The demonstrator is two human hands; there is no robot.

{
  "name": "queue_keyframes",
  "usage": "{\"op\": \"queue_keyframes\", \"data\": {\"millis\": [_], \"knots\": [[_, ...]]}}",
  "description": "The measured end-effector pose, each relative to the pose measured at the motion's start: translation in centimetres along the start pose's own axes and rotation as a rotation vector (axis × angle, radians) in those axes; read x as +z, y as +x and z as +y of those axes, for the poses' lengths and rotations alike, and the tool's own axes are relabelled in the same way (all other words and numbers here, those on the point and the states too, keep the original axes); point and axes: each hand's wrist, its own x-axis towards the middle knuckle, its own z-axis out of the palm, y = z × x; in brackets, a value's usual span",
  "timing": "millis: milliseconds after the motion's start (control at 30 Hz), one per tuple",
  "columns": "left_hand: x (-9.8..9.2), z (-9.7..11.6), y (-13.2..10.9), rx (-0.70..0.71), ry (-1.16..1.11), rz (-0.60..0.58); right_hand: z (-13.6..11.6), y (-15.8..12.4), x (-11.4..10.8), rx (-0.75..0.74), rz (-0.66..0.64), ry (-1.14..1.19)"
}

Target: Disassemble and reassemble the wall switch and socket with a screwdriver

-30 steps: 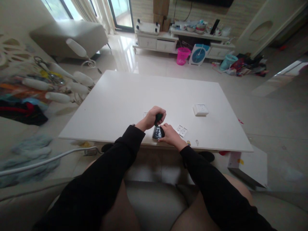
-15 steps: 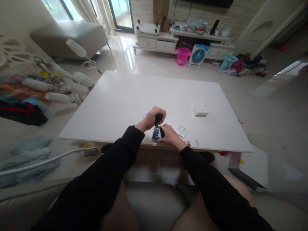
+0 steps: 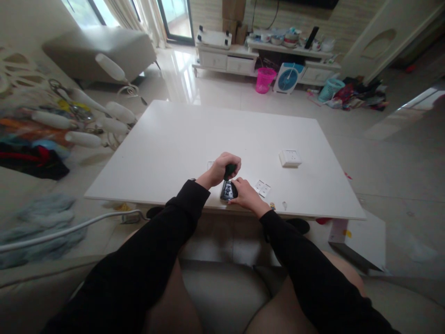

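Note:
My left hand [image 3: 224, 166] is closed in a fist around a screwdriver [image 3: 229, 171]. Only its dark green handle shows; the shaft and tip are hidden. The handle stands over the far end of a black rectangular wall socket part [image 3: 227, 190], which has pale marks on its upper face and lies near the table's front edge. My right hand [image 3: 244, 192] grips this part from its right side, thumb near and fingers far. Two small white socket inserts [image 3: 262, 188] lie just right of that hand. A pale flat piece [image 3: 210, 165] is partly hidden behind my left wrist.
The white table [image 3: 174, 139] carries a white socket box [image 3: 290, 158] to the right. Near the front edge lie a small brownish item [image 3: 272, 205] and a small pale piece [image 3: 284, 205]. A white lamp with several arms [image 3: 120, 112] stands close to the left edge.
Both hands keep their grips at nearly the same place. The view has shifted slightly; no object has clearly moved.

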Motion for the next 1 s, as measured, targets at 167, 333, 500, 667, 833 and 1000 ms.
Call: {"op": "queue_keyframes", "data": {"millis": [167,333,500,667,833,1000], "knots": [[0.12,0.03,-0.08,0.03,0.013,-0.012,0.03,0.04,0.04,0.003,-0.003,0.001],[-0.08,0.0,-0.03,0.022,0.022,-0.05,0.0,0.04,0.09,0.003,-0.002,-0.006],[-0.24,0.02,-0.03,0.013,0.016,-0.019,0.1,0.09,0.19,0.001,0.008,-0.006],[-0.2,-0.05,-0.08,0.007,0.006,-0.008,0.16,0.08,0.16,-0.004,0.0,-0.006],[-0.19,-0.29,0.05,0.002,-0.003,-0.018,0.01,0.07,0.06,0.0,0.0,0.007],[-0.28,-0.39,0.02,0.02,0.006,-0.026,-0.18,0.09,-0.12,0.003,-0.008,0.001]]}}
